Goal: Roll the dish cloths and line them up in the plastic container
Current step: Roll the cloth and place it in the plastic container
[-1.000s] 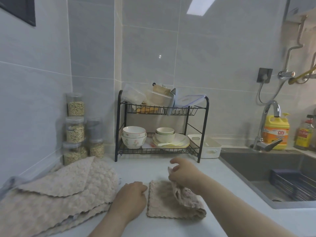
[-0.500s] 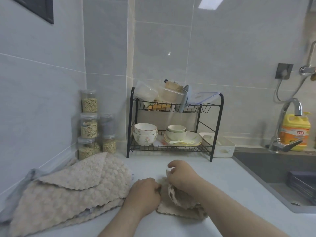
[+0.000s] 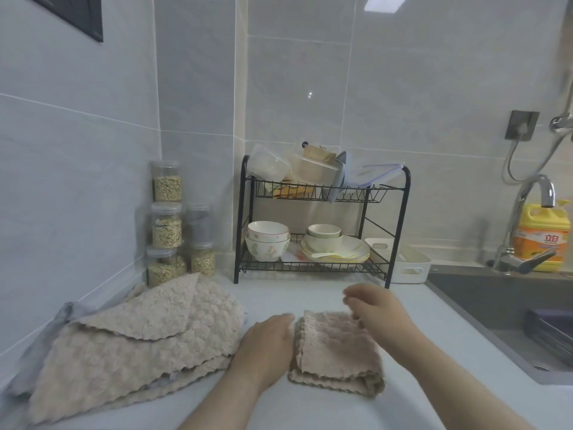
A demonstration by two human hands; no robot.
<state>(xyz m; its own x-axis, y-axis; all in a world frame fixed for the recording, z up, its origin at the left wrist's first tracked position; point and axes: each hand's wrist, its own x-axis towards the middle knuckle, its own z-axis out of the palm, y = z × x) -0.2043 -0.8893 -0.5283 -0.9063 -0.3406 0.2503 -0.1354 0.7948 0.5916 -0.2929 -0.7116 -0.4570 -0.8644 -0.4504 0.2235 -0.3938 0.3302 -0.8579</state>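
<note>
One readable mark, and there it is: red characters "立白" on the orange label [image 3: 546,243] of the yellow detergent bottle [image 3: 538,217].

A beige scalloped dish cloth [image 3: 336,349] was laid folded near centre; a heap of cloths [image 3: 133,346] was piled at left; the white plastic container [image 3: 406,262] was set far right.

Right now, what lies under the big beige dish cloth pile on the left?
A grey cloth pokes out beneath the pile of beige textured dish cloths along its left edge; the rest underneath is covered.
</note>
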